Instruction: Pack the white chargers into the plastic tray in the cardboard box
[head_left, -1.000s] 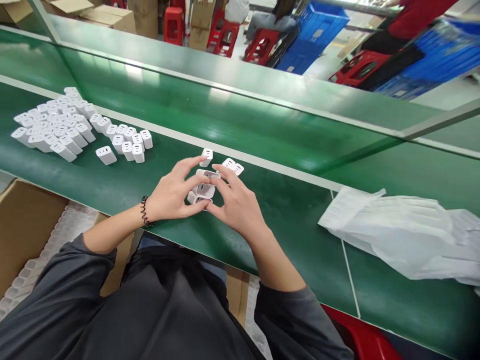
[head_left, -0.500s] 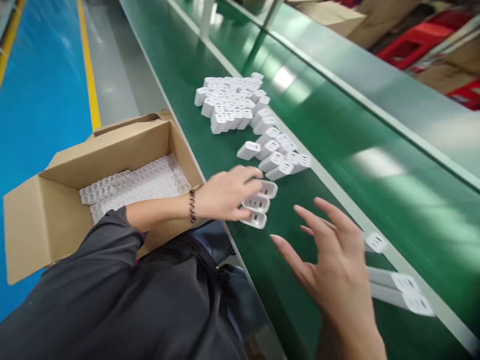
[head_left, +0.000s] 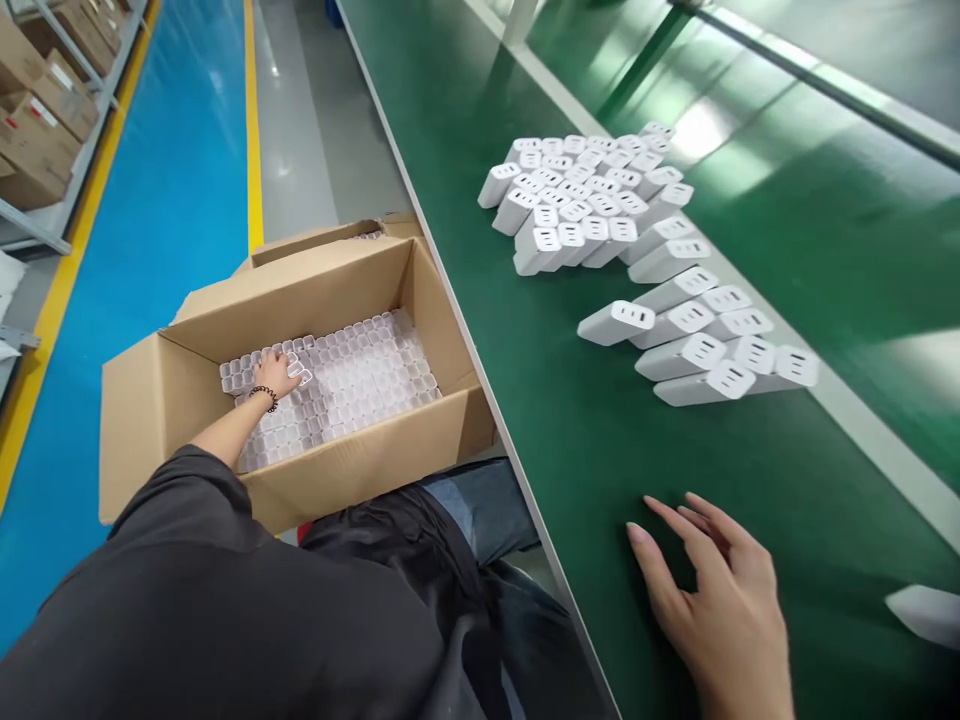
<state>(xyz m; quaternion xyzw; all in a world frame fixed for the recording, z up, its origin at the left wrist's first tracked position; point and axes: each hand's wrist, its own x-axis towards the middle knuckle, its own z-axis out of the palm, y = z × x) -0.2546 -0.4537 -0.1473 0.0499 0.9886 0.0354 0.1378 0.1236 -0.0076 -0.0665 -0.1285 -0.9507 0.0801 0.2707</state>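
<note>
head view: left grip pinches casings in carton, nine o'clock; keep them level; right grip spread, four o'clock.

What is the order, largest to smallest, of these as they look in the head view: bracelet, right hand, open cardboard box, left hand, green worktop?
1. Green worktop
2. Open cardboard box
3. Right hand
4. Left hand
5. Bracelet
Real hand sizes: unsure; the right looks nearer.

Your left hand down in cardboard box, fingers at small whitish cups. Your right hand, fingers loosely parted, over green table; white chargers clustered beyond.
</note>
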